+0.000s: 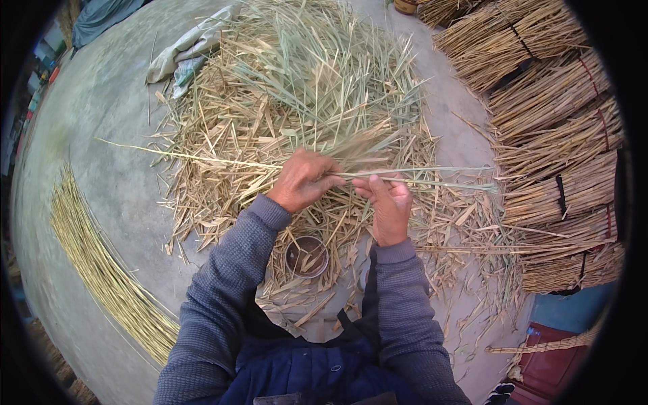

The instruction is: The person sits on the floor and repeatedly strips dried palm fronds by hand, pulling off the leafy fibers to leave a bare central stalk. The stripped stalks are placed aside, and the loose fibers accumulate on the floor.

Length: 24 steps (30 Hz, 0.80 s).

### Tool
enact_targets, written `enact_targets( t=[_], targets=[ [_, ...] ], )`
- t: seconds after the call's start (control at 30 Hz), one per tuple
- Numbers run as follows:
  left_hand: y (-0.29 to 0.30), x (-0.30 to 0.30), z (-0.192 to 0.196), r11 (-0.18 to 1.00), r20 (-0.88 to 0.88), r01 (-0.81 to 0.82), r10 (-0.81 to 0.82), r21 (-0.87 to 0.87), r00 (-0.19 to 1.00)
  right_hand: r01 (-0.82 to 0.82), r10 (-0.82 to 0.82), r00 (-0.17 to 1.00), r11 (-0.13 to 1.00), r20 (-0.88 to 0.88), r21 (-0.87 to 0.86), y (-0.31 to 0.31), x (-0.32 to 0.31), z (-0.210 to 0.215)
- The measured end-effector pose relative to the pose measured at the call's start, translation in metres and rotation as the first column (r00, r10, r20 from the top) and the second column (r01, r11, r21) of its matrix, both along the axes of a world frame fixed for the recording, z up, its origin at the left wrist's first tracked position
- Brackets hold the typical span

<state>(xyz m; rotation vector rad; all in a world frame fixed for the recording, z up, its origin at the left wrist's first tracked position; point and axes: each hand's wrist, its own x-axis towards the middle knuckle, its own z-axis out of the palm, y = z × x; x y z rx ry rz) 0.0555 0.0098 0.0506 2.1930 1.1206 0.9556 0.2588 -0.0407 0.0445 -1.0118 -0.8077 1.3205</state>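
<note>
My left hand (302, 179) and my right hand (386, 202) both grip one long thin reed stalk (223, 161) that runs across the picture from left to right, with green leaves (439, 177) at its right end. The hands sit close together in the middle of the stalk, above a big pile of dry husks and leaf strips (297, 101). My grey sleeves come up from the lower edge.
A small round tin (307, 256) lies in the husks near my lap. Tied bundles of reeds (553, 135) are stacked at the right. A row of cleaned yellow stalks (101, 263) lies on the concrete floor at the left. A grey sack (185, 54) lies behind the pile.
</note>
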Motion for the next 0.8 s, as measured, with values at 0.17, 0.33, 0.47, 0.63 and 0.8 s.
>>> enact_targets(
  t=[0.17,0.33,0.47,0.63,0.8],
  targets=[
    [-0.005,0.012,-0.006,0.997,0.108,-0.039,0.031,0.07,0.994,0.004,-0.004,1.0,1.0,-0.003,0.002,-0.001,-0.004,-0.002],
    [-0.005,0.004,0.003,0.965,0.327,-0.081,0.163,-0.251,0.931,0.003,-0.003,1.0,0.998,0.016,-0.056,-0.003,-0.009,-0.003],
    [0.007,-0.02,0.016,0.934,0.393,-0.205,0.313,-0.292,0.865,0.063,-0.057,0.993,0.997,0.104,-0.053,-0.002,0.0,-0.008],
    [0.012,-0.039,0.018,0.967,0.102,-0.236,0.226,0.099,0.969,0.104,-0.067,0.959,0.987,0.276,-0.123,0.008,0.018,-0.013],
    [0.001,-0.008,-0.004,0.998,-0.032,-0.055,0.055,0.017,0.998,-0.101,0.135,0.916,0.989,0.379,-0.109,0.023,0.019,-0.003]
  ],
)
